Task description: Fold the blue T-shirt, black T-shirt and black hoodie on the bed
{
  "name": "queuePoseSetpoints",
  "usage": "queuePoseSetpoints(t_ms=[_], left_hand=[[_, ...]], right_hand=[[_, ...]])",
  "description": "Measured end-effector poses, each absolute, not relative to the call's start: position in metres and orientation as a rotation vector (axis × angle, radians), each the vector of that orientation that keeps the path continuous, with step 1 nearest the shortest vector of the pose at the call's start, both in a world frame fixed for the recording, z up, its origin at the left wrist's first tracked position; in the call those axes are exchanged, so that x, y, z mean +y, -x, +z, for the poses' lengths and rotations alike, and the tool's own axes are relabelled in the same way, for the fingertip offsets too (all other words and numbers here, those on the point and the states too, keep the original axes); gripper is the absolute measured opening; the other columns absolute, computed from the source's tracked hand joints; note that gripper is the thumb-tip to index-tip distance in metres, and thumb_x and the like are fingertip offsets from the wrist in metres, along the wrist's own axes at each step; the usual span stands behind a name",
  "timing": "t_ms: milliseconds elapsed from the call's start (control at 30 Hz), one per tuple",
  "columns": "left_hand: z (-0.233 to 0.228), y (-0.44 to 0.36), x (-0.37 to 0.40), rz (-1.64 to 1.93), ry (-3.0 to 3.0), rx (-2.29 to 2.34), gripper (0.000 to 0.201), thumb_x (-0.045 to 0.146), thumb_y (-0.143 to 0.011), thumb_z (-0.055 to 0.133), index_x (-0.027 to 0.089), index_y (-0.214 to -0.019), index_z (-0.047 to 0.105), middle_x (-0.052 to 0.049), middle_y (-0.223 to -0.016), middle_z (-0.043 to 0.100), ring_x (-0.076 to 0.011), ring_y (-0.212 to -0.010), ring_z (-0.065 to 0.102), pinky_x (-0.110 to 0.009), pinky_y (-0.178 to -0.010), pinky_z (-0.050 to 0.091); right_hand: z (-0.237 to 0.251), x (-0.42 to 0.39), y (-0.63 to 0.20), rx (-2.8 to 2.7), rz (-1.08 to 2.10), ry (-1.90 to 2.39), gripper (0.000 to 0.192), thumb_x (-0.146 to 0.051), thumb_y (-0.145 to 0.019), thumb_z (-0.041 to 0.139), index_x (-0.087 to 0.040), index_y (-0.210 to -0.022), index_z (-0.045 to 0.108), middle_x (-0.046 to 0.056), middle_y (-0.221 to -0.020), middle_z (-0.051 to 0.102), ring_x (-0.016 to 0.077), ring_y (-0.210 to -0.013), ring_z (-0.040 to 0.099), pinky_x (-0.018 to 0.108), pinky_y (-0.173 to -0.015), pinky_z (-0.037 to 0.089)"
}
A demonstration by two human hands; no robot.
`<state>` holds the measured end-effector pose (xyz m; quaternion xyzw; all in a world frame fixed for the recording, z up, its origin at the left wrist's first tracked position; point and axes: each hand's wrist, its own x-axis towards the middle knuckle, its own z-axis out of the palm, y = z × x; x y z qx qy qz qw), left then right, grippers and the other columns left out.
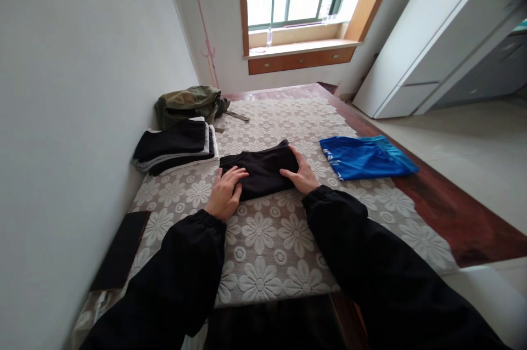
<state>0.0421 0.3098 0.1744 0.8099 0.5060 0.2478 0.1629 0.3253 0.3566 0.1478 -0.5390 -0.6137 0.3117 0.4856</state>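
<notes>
A folded black garment (267, 170) lies in the middle of the table, right in front of me. My left hand (226, 191) rests on its left end, fingers stretched over the cloth and thumb apart from them. At the other end my right hand (303, 173) grips the edge, its thumb on top and its fingers round the far side, partly hidden. To the right is a folded blue garment (362, 157) with white print, touched by neither hand. A stack of folded clothes (177, 144) in black, grey and white stands to the left.
A floral lace tablecloth (261, 232) covers most of the reddish wooden table (473, 229). Behind the stack sits an olive green bag (187, 103) with a strap. A flat black object (121, 251) lies by the left wall. Beyond are a window and a white refrigerator (424, 48).
</notes>
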Motion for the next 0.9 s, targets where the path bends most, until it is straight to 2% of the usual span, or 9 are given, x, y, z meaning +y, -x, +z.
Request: queuePoseSetpoints(t_ms=[100,200,300,400,533,667,733,900], left_hand=[[0.166,-0.042,0.312,0.519,-2.292,1.724,0.056,0.036,-0.104,0.040,0.023,-0.158,0.044,-0.009,-0.170,0.035,-0.0381,-0.161,0.015,-0.073,-0.125,0.011],[0.157,-0.039,0.314,0.406,-2.321,1.738,0.060,0.041,-0.106,0.036,0.025,-0.163,0.035,-0.009,-0.173,0.028,-0.0425,-0.161,0.008,-0.073,-0.123,0.018],[0.151,-0.035,0.316,0.441,-2.347,1.726,0.060,0.043,-0.106,0.035,0.028,-0.164,0.034,-0.007,-0.173,0.029,-0.0460,-0.160,0.012,-0.074,-0.123,0.019],[0.149,-0.033,0.319,0.478,-2.361,1.703,0.060,0.044,-0.105,0.036,0.031,-0.164,0.034,-0.006,-0.173,0.030,-0.0459,-0.158,0.019,-0.074,-0.122,0.018],[0.150,-0.030,0.321,0.463,-2.340,1.725,0.063,0.045,-0.105,0.037,0.027,-0.164,0.032,-0.008,-0.173,0.028,-0.0432,-0.158,0.025,-0.069,-0.124,0.021],[0.150,-0.031,0.319,0.413,-2.394,1.753,0.059,0.043,-0.102,0.040,0.024,-0.158,0.044,-0.010,-0.170,0.035,-0.0409,-0.158,0.025,-0.065,-0.126,0.020],[0.151,-0.031,0.317,0.397,-2.415,1.755,0.057,0.041,-0.102,0.041,0.024,-0.156,0.048,-0.009,-0.168,0.040,-0.0401,-0.158,0.025,-0.064,-0.127,0.019],[0.150,-0.032,0.315,0.399,-2.398,1.769,0.057,0.041,-0.101,0.042,0.025,-0.155,0.049,-0.008,-0.167,0.042,-0.0393,-0.158,0.025,-0.064,-0.127,0.019]], right_hand=[[0.144,0.359,-0.327,-1.469,0.768,1.327,0.095,-0.036,-0.072,0.078,-0.034,-0.159,0.040,0.003,-0.161,0.049,0.0307,-0.147,0.048,0.051,-0.126,0.033],[0.140,0.363,-0.328,-1.325,0.902,1.349,0.102,-0.040,-0.073,0.078,-0.032,-0.163,0.030,0.007,-0.151,0.059,0.0328,-0.132,0.061,0.055,-0.116,0.047],[0.142,0.363,-0.326,-1.224,1.090,1.336,0.103,-0.043,-0.076,0.072,-0.030,-0.165,0.021,0.009,-0.130,0.071,0.0319,-0.108,0.074,0.053,-0.096,0.061],[0.157,0.354,-0.321,-1.312,1.042,1.288,0.099,-0.043,-0.076,0.070,-0.030,-0.163,0.026,0.005,-0.111,0.076,0.0298,-0.094,0.075,0.052,-0.090,0.063],[0.201,0.337,-0.327,-1.379,0.906,1.173,0.090,-0.044,-0.076,0.072,-0.033,-0.158,0.037,0.002,-0.113,0.076,0.0296,-0.099,0.074,0.050,-0.093,0.061],[0.263,0.328,-0.367,-1.376,0.829,1.169,0.089,-0.043,-0.075,0.076,-0.033,-0.157,0.043,0.003,-0.122,0.076,0.0336,-0.107,0.073,0.052,-0.096,0.061],[0.294,0.331,-0.396,-1.447,0.743,1.169,0.086,-0.040,-0.071,0.080,-0.030,-0.151,0.053,0.003,-0.126,0.075,0.0357,-0.115,0.070,0.053,-0.101,0.058],[0.343,0.350,-0.462,-1.538,0.531,1.265,0.077,-0.032,-0.066,0.084,-0.029,-0.141,0.065,0.003,-0.120,0.077,0.0354,-0.117,0.070,0.054,-0.106,0.055]])
